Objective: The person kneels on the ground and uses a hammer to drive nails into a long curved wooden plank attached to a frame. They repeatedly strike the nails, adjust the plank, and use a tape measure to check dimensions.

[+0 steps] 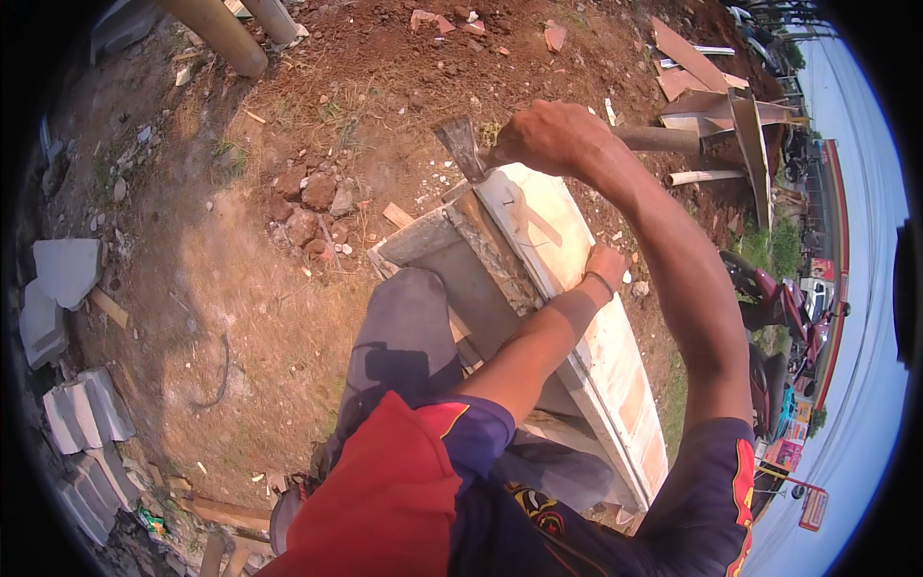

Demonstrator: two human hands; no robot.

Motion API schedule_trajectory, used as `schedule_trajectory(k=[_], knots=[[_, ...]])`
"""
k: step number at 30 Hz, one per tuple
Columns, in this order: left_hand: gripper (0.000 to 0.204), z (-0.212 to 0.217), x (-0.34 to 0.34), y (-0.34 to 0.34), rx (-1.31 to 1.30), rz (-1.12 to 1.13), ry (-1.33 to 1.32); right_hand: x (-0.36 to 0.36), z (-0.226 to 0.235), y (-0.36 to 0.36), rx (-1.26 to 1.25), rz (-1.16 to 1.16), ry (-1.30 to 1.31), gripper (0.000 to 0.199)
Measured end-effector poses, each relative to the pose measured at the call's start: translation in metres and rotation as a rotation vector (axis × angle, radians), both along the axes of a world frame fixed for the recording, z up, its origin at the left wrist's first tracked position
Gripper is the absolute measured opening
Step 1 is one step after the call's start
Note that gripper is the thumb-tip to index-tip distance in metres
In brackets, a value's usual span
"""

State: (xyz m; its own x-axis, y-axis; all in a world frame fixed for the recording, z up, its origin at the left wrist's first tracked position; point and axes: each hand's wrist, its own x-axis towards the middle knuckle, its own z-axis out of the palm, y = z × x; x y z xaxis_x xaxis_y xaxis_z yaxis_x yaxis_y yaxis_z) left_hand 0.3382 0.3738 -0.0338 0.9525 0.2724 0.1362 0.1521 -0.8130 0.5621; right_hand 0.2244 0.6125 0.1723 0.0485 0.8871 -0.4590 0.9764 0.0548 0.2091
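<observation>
My right hand (pixel 553 137) is closed round a tool whose flared, worn metal head (pixel 462 149) sticks out to the left; the fist hides its grip. The head is just above the far end of a long wooden box-like form (pixel 630 394), made of boards with a pale, dusty upper face. A thin nail-like piece (pixel 509 203) stands on this face, close to the far end. My left hand (pixel 606 264) presses on the form's right side, fingers curled at its edge. My knee (pixel 409 298) is against the form's left side, which has rough, crusted boards.
Broken reddish stones (pixel 315 204) lie on the bare soil to the left. Pale concrete blocks (pixel 91 412) are stacked at the far left. Wooden posts (pixel 219 37) stand at the upper left. Planks (pixel 692 60) and a round pole (pixel 663 140) are at the upper right, near parked motorbikes (pixel 769 303).
</observation>
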Motion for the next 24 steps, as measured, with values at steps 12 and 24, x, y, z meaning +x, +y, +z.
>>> schedule_trajectory(k=[12, 24], knots=[[0.019, -0.023, 0.019, -0.008, 0.015, 0.164, -0.211, 0.000, -0.010, -0.052, 0.330, -0.145, 0.119, 0.035], [0.020, 0.050, -0.044, 0.032, 0.051, -0.125, 0.236, -0.044, 0.001, -0.222, 0.530, -1.818, 1.858, 0.019]])
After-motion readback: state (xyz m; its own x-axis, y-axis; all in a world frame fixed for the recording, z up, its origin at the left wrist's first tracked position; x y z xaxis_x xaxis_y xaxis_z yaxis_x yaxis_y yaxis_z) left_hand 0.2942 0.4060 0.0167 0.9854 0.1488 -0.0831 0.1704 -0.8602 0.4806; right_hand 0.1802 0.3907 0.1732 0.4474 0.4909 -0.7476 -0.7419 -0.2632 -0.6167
